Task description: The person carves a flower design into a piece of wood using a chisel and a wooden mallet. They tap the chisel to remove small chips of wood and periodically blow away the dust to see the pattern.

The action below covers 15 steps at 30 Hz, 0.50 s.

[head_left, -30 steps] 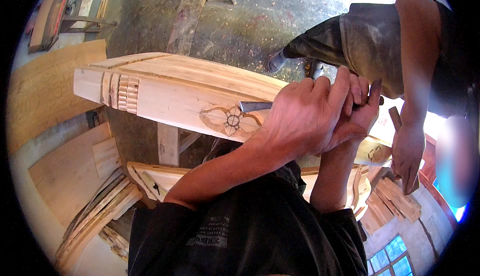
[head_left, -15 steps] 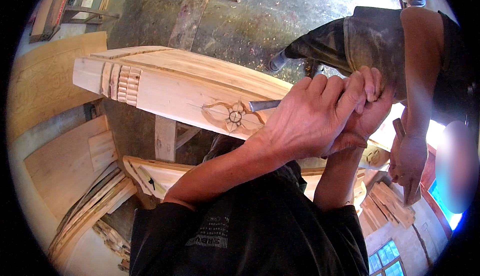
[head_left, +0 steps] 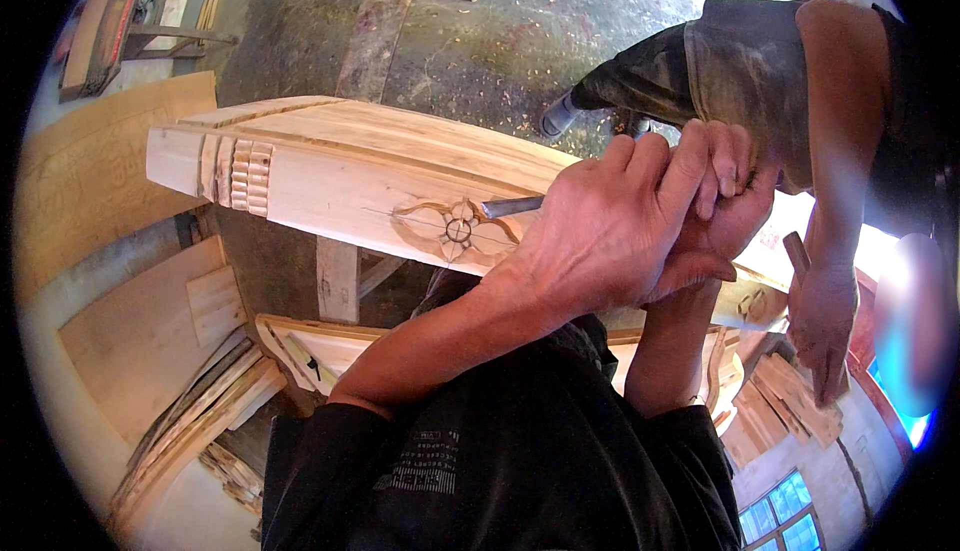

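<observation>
A gouge-like carving chisel (head_left: 512, 206) shows its metal blade, tip resting at or just above the upper right petals of a carved flower (head_left: 457, 231). That flower sits on the side face of a long pale wooden beam (head_left: 330, 189). My left hand (head_left: 610, 216) is closed around the chisel just behind the blade. Behind it, my right hand (head_left: 728, 221) is closed too, at the rear of the tool; the handle is hidden by my fingers. Curved outlines are cut around the flower, and ribbed bands (head_left: 250, 176) are carved near the beam's left end.
A co-worker stands close on the right, their hand (head_left: 825, 316) holding a wooden-handled tool. Wooden boards (head_left: 190, 421) lean and lie stacked at left. A trestle leg (head_left: 338, 276) stands under the beam. More wood pieces (head_left: 780, 401) lie at lower right.
My hands and the chisel have shifted slightly left in the view, along with the carved flower. Both hands keep their hold, and the blade tip stays beside the petals.
</observation>
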Each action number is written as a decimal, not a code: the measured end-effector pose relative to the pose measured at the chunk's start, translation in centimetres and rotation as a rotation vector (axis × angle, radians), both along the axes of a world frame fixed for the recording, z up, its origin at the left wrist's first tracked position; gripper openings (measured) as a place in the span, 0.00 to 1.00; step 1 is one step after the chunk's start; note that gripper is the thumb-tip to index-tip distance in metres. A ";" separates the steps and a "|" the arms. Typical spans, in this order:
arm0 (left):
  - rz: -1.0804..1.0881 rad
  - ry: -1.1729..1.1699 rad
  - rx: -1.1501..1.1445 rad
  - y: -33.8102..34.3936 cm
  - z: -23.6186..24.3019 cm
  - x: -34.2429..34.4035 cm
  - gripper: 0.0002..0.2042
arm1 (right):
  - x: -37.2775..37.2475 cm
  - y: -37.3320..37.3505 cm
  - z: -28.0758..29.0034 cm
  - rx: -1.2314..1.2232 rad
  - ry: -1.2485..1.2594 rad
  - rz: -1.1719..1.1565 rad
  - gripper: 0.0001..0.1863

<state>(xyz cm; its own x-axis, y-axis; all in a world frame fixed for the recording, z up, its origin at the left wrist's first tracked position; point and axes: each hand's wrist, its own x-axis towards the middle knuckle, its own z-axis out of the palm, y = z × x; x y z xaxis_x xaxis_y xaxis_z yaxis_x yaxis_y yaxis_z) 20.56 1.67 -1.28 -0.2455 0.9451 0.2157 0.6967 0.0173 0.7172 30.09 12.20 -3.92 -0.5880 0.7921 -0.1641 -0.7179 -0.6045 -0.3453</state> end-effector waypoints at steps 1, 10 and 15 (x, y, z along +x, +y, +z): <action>0.000 -0.003 -0.008 0.0 0.0 0.1 0.50 | -0.1 -0.1 0.1 -0.051 -0.030 -0.028 0.30; 0.004 -0.029 -0.038 0.3 -0.1 -0.1 0.46 | -0.6 -0.2 -0.5 -0.057 -0.081 -0.050 0.29; 0.017 -0.037 -0.074 0.2 0.0 -0.2 0.47 | -0.5 -0.4 -0.9 -0.028 -0.078 -0.007 0.28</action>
<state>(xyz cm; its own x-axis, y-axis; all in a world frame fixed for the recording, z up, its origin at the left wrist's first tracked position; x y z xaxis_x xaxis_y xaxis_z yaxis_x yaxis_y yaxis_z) 20.39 1.89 -1.24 -0.2680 0.9538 0.1358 0.6690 0.0828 0.7387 29.61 11.84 -4.81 -0.5672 0.7905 -0.2311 -0.6935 -0.6098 -0.3836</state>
